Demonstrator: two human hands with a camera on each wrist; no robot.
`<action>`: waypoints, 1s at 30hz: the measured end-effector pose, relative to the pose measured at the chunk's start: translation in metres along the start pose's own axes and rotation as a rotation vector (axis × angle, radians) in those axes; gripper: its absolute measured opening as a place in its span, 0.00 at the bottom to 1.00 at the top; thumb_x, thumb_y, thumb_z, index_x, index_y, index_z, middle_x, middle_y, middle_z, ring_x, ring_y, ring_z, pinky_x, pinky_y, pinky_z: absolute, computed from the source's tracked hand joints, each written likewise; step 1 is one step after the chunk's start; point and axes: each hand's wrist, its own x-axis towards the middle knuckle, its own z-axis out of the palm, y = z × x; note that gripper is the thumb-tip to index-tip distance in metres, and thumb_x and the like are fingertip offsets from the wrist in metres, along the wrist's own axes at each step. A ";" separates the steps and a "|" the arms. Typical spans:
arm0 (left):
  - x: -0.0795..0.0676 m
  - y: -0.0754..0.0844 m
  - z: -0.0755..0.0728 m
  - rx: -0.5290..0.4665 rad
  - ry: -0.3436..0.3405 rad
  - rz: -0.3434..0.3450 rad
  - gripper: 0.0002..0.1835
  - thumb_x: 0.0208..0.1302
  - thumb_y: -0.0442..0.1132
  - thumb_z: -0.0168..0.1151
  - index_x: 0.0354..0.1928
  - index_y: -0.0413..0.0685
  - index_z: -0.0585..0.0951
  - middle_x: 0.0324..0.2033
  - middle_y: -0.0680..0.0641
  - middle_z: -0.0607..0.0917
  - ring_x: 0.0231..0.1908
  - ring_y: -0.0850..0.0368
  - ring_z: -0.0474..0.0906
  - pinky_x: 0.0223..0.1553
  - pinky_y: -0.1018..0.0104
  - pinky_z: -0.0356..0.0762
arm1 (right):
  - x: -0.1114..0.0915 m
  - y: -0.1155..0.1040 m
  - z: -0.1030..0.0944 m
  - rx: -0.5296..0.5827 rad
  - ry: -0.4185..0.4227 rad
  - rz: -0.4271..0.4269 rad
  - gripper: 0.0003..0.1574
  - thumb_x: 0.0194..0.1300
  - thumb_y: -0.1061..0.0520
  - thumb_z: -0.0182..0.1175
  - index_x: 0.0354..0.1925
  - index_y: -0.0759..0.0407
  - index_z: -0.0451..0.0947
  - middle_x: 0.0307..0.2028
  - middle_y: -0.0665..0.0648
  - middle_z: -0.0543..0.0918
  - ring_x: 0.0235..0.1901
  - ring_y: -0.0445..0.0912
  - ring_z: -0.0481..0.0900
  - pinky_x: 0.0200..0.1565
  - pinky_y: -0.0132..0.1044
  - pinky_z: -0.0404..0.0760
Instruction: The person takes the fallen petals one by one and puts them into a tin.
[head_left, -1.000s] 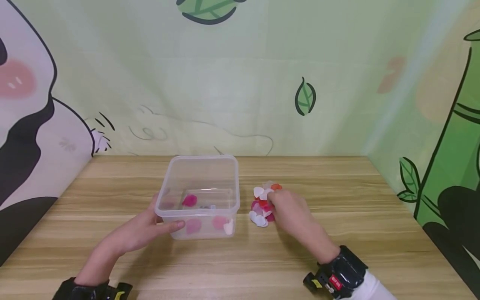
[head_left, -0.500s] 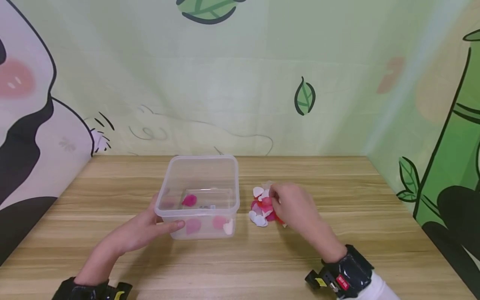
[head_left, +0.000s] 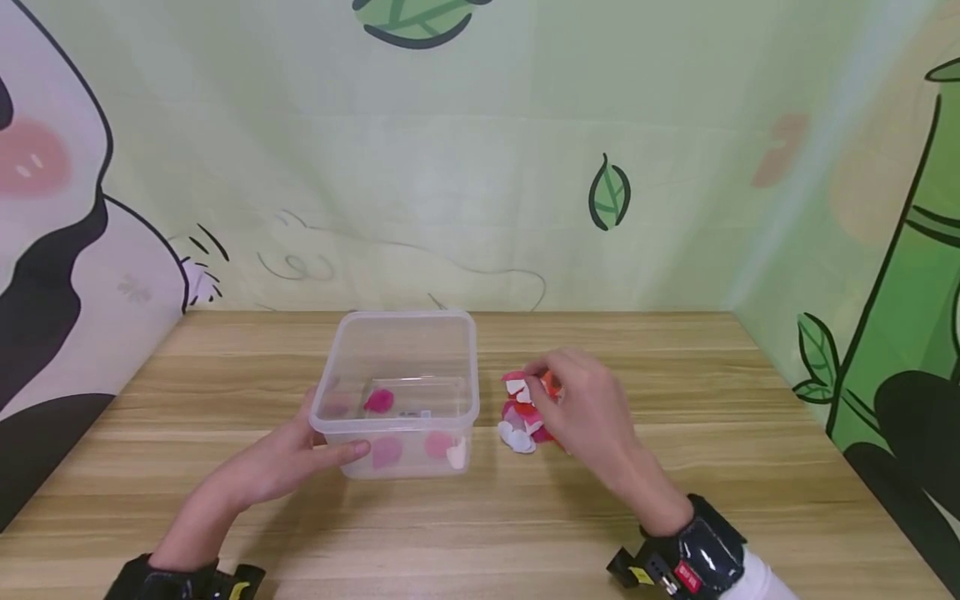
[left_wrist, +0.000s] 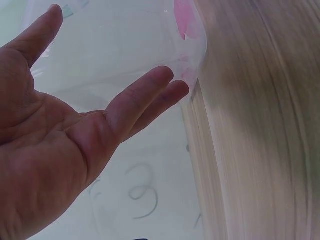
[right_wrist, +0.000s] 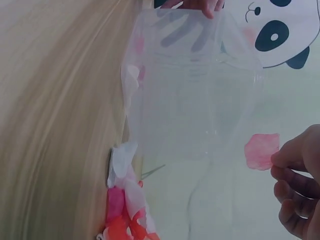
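In the head view a clear plastic box [head_left: 405, 425] stands on the table with several pink and white petals inside. My left hand [head_left: 292, 458] rests against its left side, thumb on the front wall; the left wrist view shows the fingers [left_wrist: 142, 97] straight and spread. A pile of white, pink and red artificial petals [head_left: 517, 437] lies right of the box. Above this pile, my right hand [head_left: 588, 417] pinches a pink petal [right_wrist: 261, 151] between thumb and forefinger, the other fingers curled. The hand hides part of the pile.
The wooden table [head_left: 420, 542] runs back to a printed cloth backdrop [head_left: 465, 167] with a panda and leaves. A dark magenta petal [head_left: 379, 401] shows inside the box. Both wrists wear black camera straps.
My right hand has picked a pink petal from the pile and lifted it slightly, shifting a little back and left. The left hand and box have not moved.
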 end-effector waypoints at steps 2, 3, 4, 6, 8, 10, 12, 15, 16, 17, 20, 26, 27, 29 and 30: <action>0.000 0.000 0.000 0.002 0.000 -0.001 0.51 0.65 0.51 0.66 0.76 0.62 0.40 0.64 0.42 0.65 0.63 0.40 0.63 0.58 0.46 0.60 | 0.001 -0.004 0.000 0.028 0.031 -0.040 0.08 0.55 0.65 0.70 0.34 0.56 0.84 0.30 0.47 0.81 0.29 0.41 0.76 0.31 0.27 0.72; 0.000 0.000 0.000 0.005 0.001 -0.001 0.51 0.65 0.51 0.66 0.77 0.62 0.40 0.64 0.43 0.65 0.63 0.40 0.64 0.58 0.46 0.60 | 0.002 -0.006 0.001 0.048 0.045 -0.060 0.07 0.55 0.65 0.69 0.34 0.57 0.84 0.30 0.47 0.81 0.29 0.42 0.77 0.31 0.27 0.71; 0.000 0.001 0.000 0.005 0.002 -0.002 0.51 0.65 0.51 0.66 0.77 0.61 0.39 0.64 0.43 0.65 0.63 0.40 0.64 0.58 0.47 0.60 | 0.003 -0.008 0.001 0.070 0.057 -0.075 0.07 0.55 0.65 0.69 0.34 0.57 0.83 0.31 0.48 0.82 0.29 0.42 0.77 0.31 0.27 0.72; -0.001 0.002 0.000 0.007 0.005 -0.005 0.51 0.65 0.51 0.66 0.77 0.61 0.39 0.64 0.42 0.66 0.63 0.40 0.64 0.57 0.47 0.61 | 0.004 -0.012 0.002 0.111 0.083 -0.095 0.06 0.56 0.65 0.68 0.34 0.57 0.83 0.30 0.47 0.81 0.29 0.42 0.76 0.31 0.28 0.71; -0.002 0.004 0.000 0.003 0.005 -0.012 0.51 0.65 0.51 0.66 0.76 0.58 0.40 0.64 0.42 0.66 0.62 0.41 0.65 0.57 0.48 0.62 | 0.007 -0.016 0.003 0.149 0.109 -0.108 0.05 0.57 0.65 0.67 0.34 0.57 0.83 0.30 0.47 0.81 0.29 0.42 0.76 0.32 0.28 0.71; -0.002 0.005 0.001 -0.002 0.005 -0.023 0.50 0.65 0.51 0.66 0.76 0.54 0.42 0.64 0.41 0.66 0.62 0.41 0.66 0.56 0.48 0.63 | 0.008 -0.020 0.004 0.174 0.128 -0.126 0.06 0.57 0.65 0.67 0.34 0.57 0.83 0.30 0.46 0.81 0.29 0.42 0.75 0.32 0.28 0.71; -0.003 0.006 0.001 -0.001 0.003 -0.037 0.49 0.65 0.51 0.66 0.75 0.50 0.43 0.63 0.40 0.66 0.61 0.41 0.67 0.56 0.48 0.64 | 0.009 -0.022 0.007 0.194 0.135 -0.153 0.07 0.56 0.67 0.66 0.34 0.57 0.83 0.30 0.47 0.81 0.29 0.42 0.76 0.33 0.27 0.71; -0.003 0.007 0.003 0.002 0.001 -0.048 0.49 0.65 0.51 0.66 0.74 0.46 0.44 0.62 0.39 0.67 0.60 0.41 0.68 0.55 0.48 0.65 | 0.010 -0.027 0.011 0.210 0.116 -0.195 0.08 0.56 0.68 0.68 0.34 0.58 0.83 0.32 0.47 0.81 0.31 0.42 0.77 0.34 0.27 0.73; -0.003 0.007 0.003 0.006 0.001 -0.048 0.48 0.65 0.51 0.66 0.73 0.46 0.45 0.61 0.39 0.67 0.59 0.42 0.69 0.55 0.48 0.65 | 0.009 -0.028 0.012 0.214 0.105 -0.203 0.09 0.56 0.69 0.68 0.34 0.58 0.83 0.33 0.47 0.81 0.32 0.42 0.77 0.35 0.26 0.73; -0.003 0.007 0.003 0.009 0.000 -0.048 0.48 0.65 0.51 0.66 0.73 0.46 0.45 0.61 0.39 0.68 0.59 0.42 0.69 0.54 0.49 0.65 | 0.009 -0.029 0.013 0.216 0.094 -0.209 0.09 0.55 0.69 0.69 0.34 0.58 0.83 0.33 0.48 0.81 0.33 0.42 0.78 0.36 0.26 0.74; -0.003 0.006 0.003 0.014 0.002 -0.036 0.48 0.65 0.51 0.66 0.73 0.45 0.45 0.60 0.39 0.68 0.58 0.42 0.69 0.54 0.50 0.66 | 0.007 -0.032 0.015 0.223 0.057 -0.205 0.10 0.54 0.67 0.73 0.35 0.58 0.83 0.34 0.48 0.81 0.36 0.42 0.79 0.39 0.25 0.74; -0.002 0.006 0.004 0.001 -0.009 -0.027 0.48 0.66 0.50 0.65 0.74 0.47 0.44 0.61 0.39 0.67 0.59 0.43 0.68 0.55 0.51 0.65 | 0.005 -0.034 0.018 0.213 0.003 -0.187 0.12 0.53 0.65 0.75 0.36 0.56 0.85 0.36 0.47 0.82 0.37 0.41 0.78 0.40 0.23 0.72; -0.002 0.006 0.004 -0.004 -0.012 -0.027 0.48 0.66 0.50 0.65 0.74 0.47 0.43 0.61 0.39 0.67 0.59 0.43 0.68 0.55 0.50 0.64 | 0.004 -0.034 0.018 0.214 -0.004 -0.186 0.12 0.53 0.65 0.75 0.37 0.56 0.85 0.36 0.47 0.82 0.38 0.41 0.78 0.41 0.23 0.72; -0.002 0.006 0.004 -0.007 -0.019 -0.027 0.48 0.67 0.50 0.65 0.74 0.47 0.43 0.61 0.39 0.67 0.59 0.43 0.68 0.55 0.51 0.65 | 0.004 -0.034 0.018 0.217 -0.014 -0.180 0.13 0.53 0.65 0.75 0.38 0.56 0.85 0.37 0.47 0.82 0.39 0.41 0.79 0.43 0.23 0.72; -0.002 0.007 0.004 -0.006 -0.022 -0.028 0.48 0.67 0.50 0.65 0.74 0.47 0.42 0.61 0.39 0.66 0.59 0.42 0.67 0.55 0.51 0.65 | 0.003 -0.034 0.019 0.220 -0.018 -0.172 0.13 0.54 0.65 0.74 0.39 0.57 0.85 0.38 0.48 0.82 0.39 0.42 0.79 0.42 0.23 0.72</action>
